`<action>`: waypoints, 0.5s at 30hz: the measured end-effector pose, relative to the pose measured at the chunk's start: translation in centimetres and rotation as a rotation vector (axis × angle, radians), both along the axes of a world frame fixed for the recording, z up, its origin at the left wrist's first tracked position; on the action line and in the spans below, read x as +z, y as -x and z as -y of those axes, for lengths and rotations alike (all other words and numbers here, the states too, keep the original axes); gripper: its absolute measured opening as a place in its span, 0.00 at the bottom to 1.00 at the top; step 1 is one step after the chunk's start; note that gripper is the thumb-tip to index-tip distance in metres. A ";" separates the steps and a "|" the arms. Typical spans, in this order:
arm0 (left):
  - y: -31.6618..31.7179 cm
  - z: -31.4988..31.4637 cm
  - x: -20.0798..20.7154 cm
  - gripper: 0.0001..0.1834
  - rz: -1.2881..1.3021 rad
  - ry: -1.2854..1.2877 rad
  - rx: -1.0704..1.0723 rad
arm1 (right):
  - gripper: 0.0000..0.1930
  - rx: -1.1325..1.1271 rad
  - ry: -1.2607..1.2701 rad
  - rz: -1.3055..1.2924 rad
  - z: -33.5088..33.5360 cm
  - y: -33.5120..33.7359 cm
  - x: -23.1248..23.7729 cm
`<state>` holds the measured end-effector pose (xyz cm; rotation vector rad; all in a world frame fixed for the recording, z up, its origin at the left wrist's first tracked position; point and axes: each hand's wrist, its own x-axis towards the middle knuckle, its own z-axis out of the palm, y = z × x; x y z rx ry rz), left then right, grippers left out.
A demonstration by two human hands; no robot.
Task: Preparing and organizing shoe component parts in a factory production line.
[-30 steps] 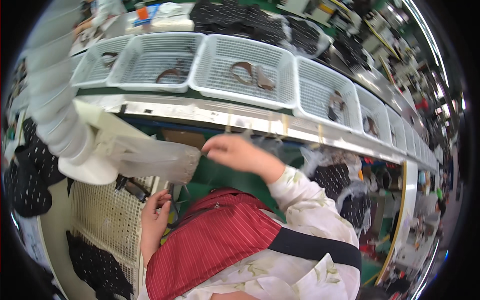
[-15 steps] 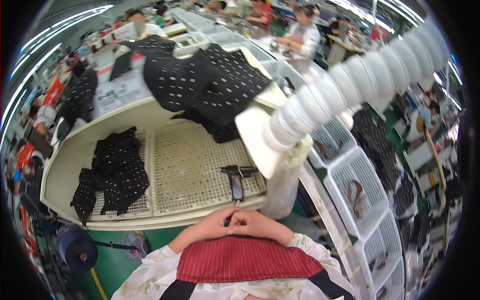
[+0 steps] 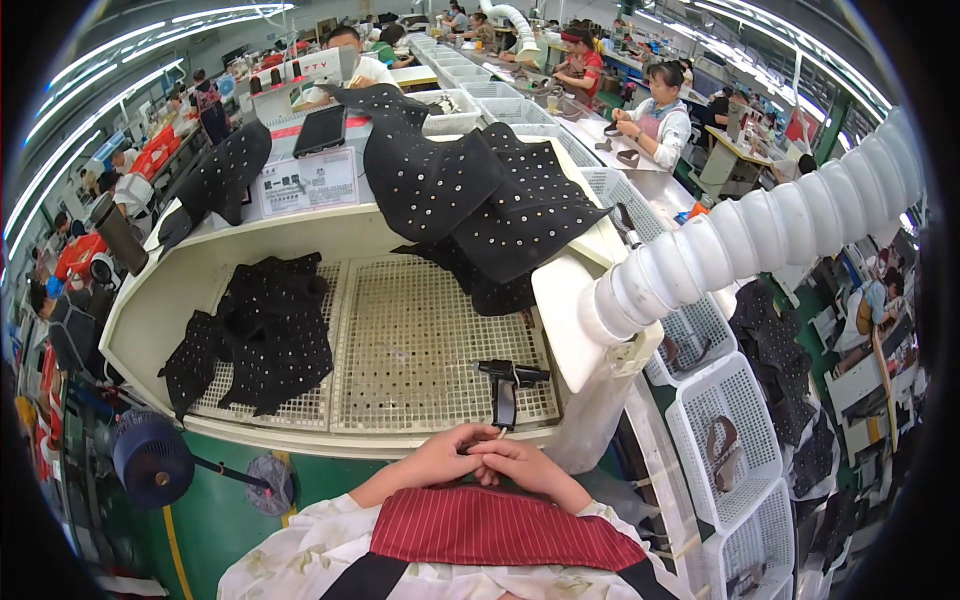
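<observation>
My left hand (image 3: 446, 456) and my right hand (image 3: 527, 465) are brought together in front of a red striped apron (image 3: 510, 527). The fingers are closed and overlap each other, and I see nothing held in them. Just beyond them lies a black gun-shaped tool (image 3: 510, 376) on the perforated grid (image 3: 410, 350) of a cream work tray, its handle pointing toward my hands. To the left on the grid rests a crumpled pile of black pieces dotted with small holes (image 3: 265, 335). More black dotted pieces (image 3: 480, 190) drape over the far rim.
A thick white ribbed duct (image 3: 760, 225) rises at the right. White baskets (image 3: 725, 455) with brown straps run along the right side. A dark tablet (image 3: 321, 131) and a printed sign (image 3: 310, 182) stand behind the tray. A blue round fan (image 3: 152, 458) is at lower left. Co-workers sit farther off.
The view has tilted up, showing more of the room. The hands stay together near the tray's front edge, with the fingers slightly shifted. The tool and black pieces lie as before.
</observation>
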<state>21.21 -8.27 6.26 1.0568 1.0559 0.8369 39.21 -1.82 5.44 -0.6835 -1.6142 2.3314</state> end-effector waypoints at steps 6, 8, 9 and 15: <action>-0.5 -0.9 0.9 0.26 -0.400 -0.408 -0.103 | 0.07 -0.107 -0.246 0.177 0.4 -1.5 -0.3; -0.8 -0.8 0.9 0.27 -0.328 -0.360 -0.085 | 0.07 -0.089 -0.176 0.141 0.8 -1.4 -0.4; -0.8 -0.5 0.8 0.25 -0.273 -0.342 -0.060 | 0.06 -0.126 -0.122 0.101 1.0 -1.3 -0.2; -0.4 0.6 1.4 0.21 -0.127 -0.238 -0.001 | 0.12 -0.122 -0.095 -0.012 1.0 -1.6 -1.3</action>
